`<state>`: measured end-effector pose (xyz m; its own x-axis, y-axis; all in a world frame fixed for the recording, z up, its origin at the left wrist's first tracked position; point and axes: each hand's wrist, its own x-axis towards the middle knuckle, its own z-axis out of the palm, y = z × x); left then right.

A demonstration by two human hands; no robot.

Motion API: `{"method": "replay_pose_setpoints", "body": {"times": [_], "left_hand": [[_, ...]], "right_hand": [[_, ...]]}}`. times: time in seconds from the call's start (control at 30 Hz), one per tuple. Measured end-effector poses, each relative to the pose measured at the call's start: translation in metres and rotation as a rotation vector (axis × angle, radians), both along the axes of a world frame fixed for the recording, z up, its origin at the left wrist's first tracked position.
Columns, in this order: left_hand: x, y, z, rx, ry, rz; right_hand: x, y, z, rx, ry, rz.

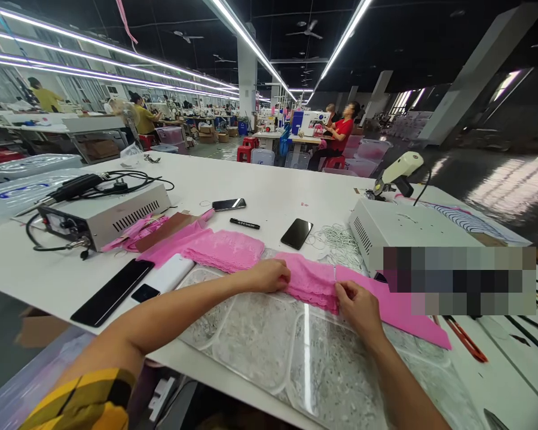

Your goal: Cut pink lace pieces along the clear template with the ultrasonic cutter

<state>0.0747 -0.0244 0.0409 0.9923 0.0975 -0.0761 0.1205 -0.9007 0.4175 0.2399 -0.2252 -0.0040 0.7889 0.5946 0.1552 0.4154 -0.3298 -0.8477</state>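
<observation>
A strip of pink lace fabric (311,279) lies across clear plastic trays (255,340) at the near edge of the white table (278,188). My left hand (269,275) pinches the lace at its left end. My right hand (358,307) pinches the same strip further right, where it meets a flat pink cloth piece (403,313). More pink lace (226,249) is piled just left of my left hand.
A white machine box (401,230) stands to the right, another with cables (107,218) to the left. Two black phones (296,233) (228,204), a black marker (244,224) and a dark tablet (112,291) lie nearby. A person in red (341,140) sits at a far table.
</observation>
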Motion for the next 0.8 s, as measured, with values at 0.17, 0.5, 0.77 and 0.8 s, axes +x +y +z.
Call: {"method": "replay_pose_setpoints", "body": {"times": [0.17,0.5,0.77,0.8], "left_hand": [[0.004,0.000,-0.005,0.027,-0.023,0.003],[-0.001,0.003,0.003,-0.013,-0.005,0.079],[-0.001,-0.001,0.004,0.058,-0.056,0.065],[-0.002,-0.002,0.003,0.075,-0.075,0.060]], "right_hand": [[-0.001,-0.003,0.004,-0.041,0.209,0.054],[0.004,-0.012,0.009,-0.161,0.126,0.098],[-0.038,0.004,0.012,-0.076,-0.314,0.178],[-0.045,0.009,0.010,-0.067,-0.366,0.194]]}}
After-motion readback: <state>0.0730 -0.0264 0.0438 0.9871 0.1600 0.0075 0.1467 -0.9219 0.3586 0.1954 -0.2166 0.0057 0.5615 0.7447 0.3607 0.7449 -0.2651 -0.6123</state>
